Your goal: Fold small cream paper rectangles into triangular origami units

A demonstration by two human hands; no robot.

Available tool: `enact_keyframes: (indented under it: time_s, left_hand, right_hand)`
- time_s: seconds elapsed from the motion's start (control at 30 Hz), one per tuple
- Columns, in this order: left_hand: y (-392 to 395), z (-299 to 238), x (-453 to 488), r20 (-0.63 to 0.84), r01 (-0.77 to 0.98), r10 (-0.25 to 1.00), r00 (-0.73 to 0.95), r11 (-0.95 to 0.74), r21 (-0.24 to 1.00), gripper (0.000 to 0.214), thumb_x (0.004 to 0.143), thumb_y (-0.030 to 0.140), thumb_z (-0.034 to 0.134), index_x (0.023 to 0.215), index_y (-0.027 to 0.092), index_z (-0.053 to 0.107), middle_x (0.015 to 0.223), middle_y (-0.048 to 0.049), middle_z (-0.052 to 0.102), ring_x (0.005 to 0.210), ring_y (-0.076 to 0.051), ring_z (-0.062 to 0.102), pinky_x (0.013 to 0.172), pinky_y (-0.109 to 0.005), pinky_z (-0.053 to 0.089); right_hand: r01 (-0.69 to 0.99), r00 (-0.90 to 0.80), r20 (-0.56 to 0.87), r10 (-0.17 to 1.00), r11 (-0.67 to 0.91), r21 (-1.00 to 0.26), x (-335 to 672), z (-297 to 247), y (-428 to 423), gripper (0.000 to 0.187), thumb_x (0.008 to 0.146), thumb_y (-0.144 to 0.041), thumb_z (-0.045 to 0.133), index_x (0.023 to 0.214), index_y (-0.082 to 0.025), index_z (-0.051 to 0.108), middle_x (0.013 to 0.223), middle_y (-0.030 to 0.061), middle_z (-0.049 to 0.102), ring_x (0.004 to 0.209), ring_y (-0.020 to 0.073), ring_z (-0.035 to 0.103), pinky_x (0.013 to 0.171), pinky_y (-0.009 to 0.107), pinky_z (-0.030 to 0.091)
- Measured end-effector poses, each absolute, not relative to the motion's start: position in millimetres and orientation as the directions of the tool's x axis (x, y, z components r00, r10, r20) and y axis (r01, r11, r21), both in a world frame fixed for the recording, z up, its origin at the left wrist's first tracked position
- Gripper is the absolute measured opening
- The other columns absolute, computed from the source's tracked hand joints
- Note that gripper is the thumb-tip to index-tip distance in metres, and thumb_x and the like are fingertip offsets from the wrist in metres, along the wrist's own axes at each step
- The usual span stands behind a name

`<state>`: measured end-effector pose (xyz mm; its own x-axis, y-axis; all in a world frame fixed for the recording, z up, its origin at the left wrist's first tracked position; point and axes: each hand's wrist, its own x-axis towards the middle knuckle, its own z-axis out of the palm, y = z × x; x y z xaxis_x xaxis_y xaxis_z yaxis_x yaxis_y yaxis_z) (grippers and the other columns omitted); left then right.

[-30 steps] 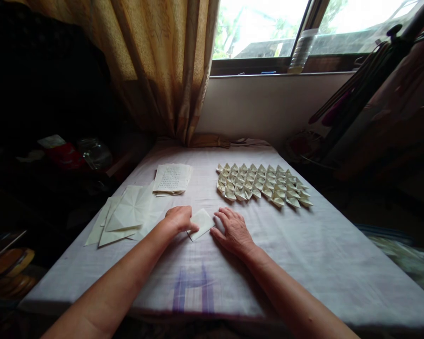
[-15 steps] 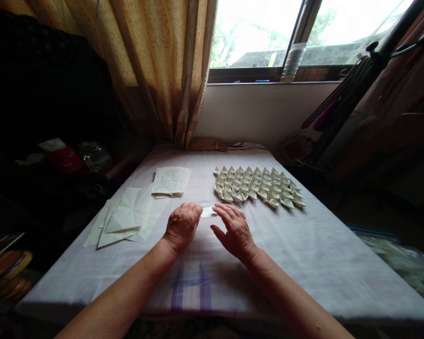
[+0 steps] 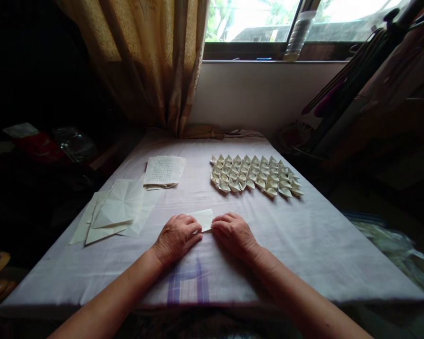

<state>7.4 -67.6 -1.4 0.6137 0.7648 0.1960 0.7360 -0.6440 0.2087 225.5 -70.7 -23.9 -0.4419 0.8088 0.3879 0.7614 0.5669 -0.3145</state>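
Paper (image 3: pixel 204 217), mid-width toward table's (image 3: pixel 339 254) near edge, shows broader than 0.5 s ago. Left hand (image 3: pixel 178 237) pinches its left end, thumb against fingers; right hand (image 3: pixel 236 235), thumb apart then, now has fingers pressed together at right end, pinch unclear. Pale cloth (image 3: pixel 102 278) covers table. Sheets (image 3: pixel 117 205) near left edge, stack (image 3: pixel 162 170) behind; folded pieces (image 3: pixel 257 177) toward far right corner. Curtain (image 3: pixel 155 61), window (image 3: pixel 247 21) beyond far edge.

Smooth matt paper sheet (image 3: pixel 204 216), fabric tablecloth (image 3: pixel 286 245)
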Motion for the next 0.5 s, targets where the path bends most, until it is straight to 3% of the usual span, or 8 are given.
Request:
enact_keyframes:
  time_s: [0.3,0.5]
  left_hand:
    - [-64.3,-0.7,19.5,0.145,0.784,0.841,0.521,-0.539,0.308,0.018,0.091,0.033,0.055,0.085,0.023,0.069,0.087,-0.0031,0.068,0.087,-0.02,0.059,0.082,-0.036,0.042]
    - [-59.0,2.1,23.2,0.1,0.798,0.872,0.479,-0.48,0.364,0.016,0.089,0.033,0.058,0.079,0.023,0.067,0.084,-0.002,0.069,0.085,-0.021,0.059,0.08,-0.036,0.041]
  right_hand:
    - [0.727,-0.294,0.354,0.888,0.448,-0.52,225.1,-23.6,-69.0,0.011,0.081,-0.018,0.064,0.078,-0.025,0.072,0.092,0.0015,0.072,0.087,0.0177,0.063,0.083,0.032,0.046]
    - [0.75,-0.169,0.304,0.938,0.322,-0.578,220.2,-20.6,-70.8,0.008,0.075,-0.017,0.065,0.07,-0.023,0.067,0.092,0.0013,0.071,0.09,0.0195,0.061,0.084,0.035,0.042]
